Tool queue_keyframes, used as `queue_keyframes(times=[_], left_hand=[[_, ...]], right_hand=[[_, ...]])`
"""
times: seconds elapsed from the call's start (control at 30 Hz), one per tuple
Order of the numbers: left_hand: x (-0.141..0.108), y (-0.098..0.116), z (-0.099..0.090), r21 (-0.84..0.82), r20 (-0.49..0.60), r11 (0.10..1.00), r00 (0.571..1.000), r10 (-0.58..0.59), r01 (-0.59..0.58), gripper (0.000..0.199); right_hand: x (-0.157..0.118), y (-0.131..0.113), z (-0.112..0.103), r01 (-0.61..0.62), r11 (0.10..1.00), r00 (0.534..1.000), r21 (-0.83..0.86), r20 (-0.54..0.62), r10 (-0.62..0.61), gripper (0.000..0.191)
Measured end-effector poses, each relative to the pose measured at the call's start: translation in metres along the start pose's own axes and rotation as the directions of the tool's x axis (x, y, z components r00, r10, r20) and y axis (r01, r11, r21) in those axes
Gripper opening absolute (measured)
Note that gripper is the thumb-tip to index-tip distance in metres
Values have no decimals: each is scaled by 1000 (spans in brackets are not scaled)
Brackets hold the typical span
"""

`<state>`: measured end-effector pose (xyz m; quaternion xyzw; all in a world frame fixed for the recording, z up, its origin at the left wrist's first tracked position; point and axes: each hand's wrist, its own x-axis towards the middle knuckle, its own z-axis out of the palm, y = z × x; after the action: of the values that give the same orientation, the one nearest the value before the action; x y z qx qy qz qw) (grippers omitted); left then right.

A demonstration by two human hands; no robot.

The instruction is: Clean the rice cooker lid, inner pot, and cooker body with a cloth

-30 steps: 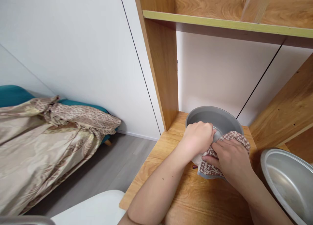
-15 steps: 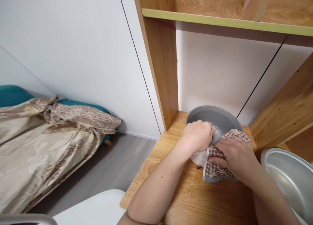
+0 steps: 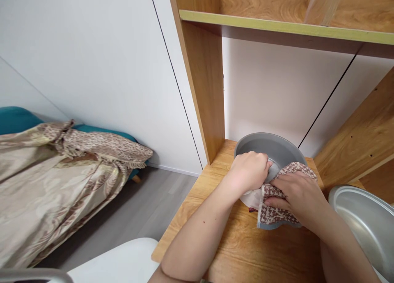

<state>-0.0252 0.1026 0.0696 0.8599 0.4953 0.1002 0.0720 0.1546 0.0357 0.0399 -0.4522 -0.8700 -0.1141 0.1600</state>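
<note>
A round pot, grey inside, stands on the wooden desktop below the shelf. My left hand is closed at its near left rim, with the fingertips turned in over the inside; exactly what lies under them is hidden. My right hand is closed on a brown-and-white patterned cloth with a grey-blue edge. The cloth drapes over the pot's near right rim and hangs down its outside. A whitish patch and a small dark red piece show below, between the hands.
A silver metal basin sits at the right edge. Above the pot runs a shelf with a yellow-green edge, between wooden side panels. A white chair seat is at lower left; a cloth-covered teal sofa stands farther left.
My right hand and the cloth have shifted very slightly to the right. My left hand and the pot look the same.
</note>
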Motion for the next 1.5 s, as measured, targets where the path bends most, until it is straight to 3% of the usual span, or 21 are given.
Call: queue_keyframes(times=[0.13,0.4,0.83,1.03,1.37,1.5], left_hand=[[0,1,1,7,-20,1000,1000,14,-14,38],[-1,4,0,22,-19,1000,1000,0,0,36],[-2,6,0,39,-84,999,996,-24,27,35],[-4,5,1,20,-57,1000,998,19,-18,36],[1,-4,2,29,4,1000,1000,13,-13,38],[0,-2,4,41,-9,999,1000,19,-19,38]], right_hand=[[-1,4,-1,19,1000,1000,8,11,-20,35],[3,-17,11,-31,990,981,-141,-195,3,39],[8,-27,15,-102,984,967,-149,-248,62,39],[11,-41,22,-147,982,938,-119,-331,101,36],[6,-21,3,-51,997,986,-62,-165,40,42],[6,-21,9,-67,992,978,-104,-206,44,42]])
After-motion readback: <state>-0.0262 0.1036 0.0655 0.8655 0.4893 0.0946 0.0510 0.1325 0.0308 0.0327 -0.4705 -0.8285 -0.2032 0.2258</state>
